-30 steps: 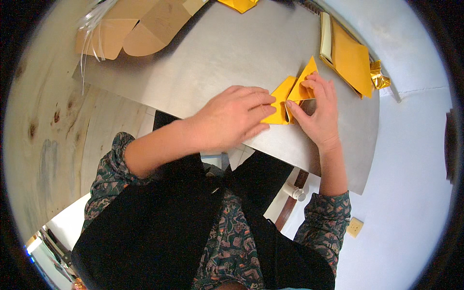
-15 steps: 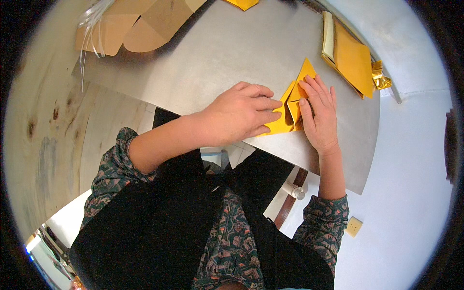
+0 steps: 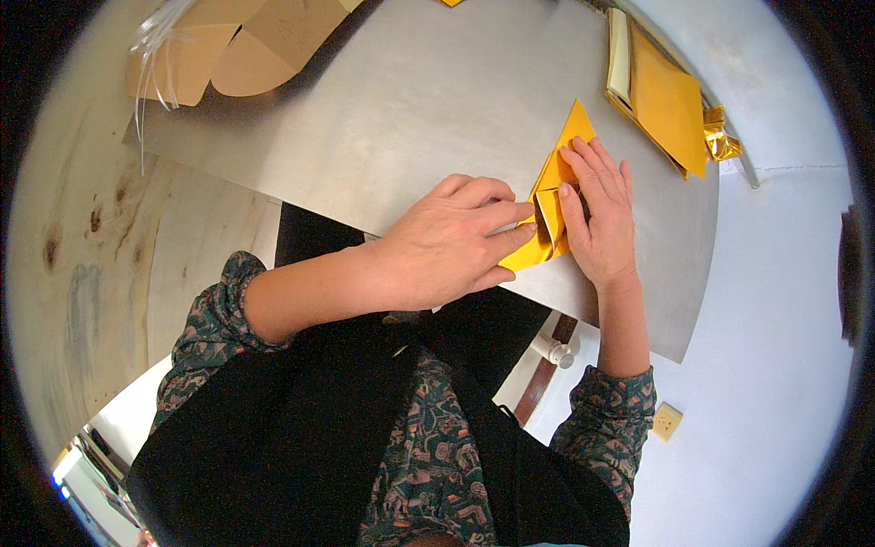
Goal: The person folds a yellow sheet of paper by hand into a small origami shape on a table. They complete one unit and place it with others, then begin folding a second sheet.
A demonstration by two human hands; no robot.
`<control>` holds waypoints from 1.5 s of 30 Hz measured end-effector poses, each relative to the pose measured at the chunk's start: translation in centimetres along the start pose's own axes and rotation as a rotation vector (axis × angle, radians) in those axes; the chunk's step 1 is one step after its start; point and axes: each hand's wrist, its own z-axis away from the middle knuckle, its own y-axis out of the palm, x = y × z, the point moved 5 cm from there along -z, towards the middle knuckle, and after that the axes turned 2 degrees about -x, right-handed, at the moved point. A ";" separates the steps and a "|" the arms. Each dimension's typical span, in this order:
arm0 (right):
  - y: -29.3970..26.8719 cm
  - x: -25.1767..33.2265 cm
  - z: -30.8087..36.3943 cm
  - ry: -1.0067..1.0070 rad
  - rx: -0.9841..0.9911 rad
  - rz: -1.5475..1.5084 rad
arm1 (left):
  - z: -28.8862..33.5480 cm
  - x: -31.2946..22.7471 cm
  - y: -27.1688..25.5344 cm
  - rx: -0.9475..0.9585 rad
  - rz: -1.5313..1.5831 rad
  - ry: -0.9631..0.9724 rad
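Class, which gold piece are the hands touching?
The folded, pointed piece, under the left hand and right hand; the stack and crumpled piece at right, and top-edge piece, lie untouched.

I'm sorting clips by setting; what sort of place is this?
Perhaps a work corner in a home or small workshop: there's a grey tabletop, folded gold paper on it and a cream outlet on the white wall.
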 end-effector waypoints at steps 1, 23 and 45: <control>0.0 0.0 0.0 -0.003 0.002 -0.017 | 0.0 0.0 -0.1 -0.002 0.006 0.000; 0.3 0.0 -0.2 -0.027 -0.017 -0.080 | 0.3 0.4 -0.4 -0.039 0.086 -0.015; 0.3 -0.1 -0.2 0.011 -0.012 -0.085 | 0.2 0.4 -0.2 0.001 0.059 -0.029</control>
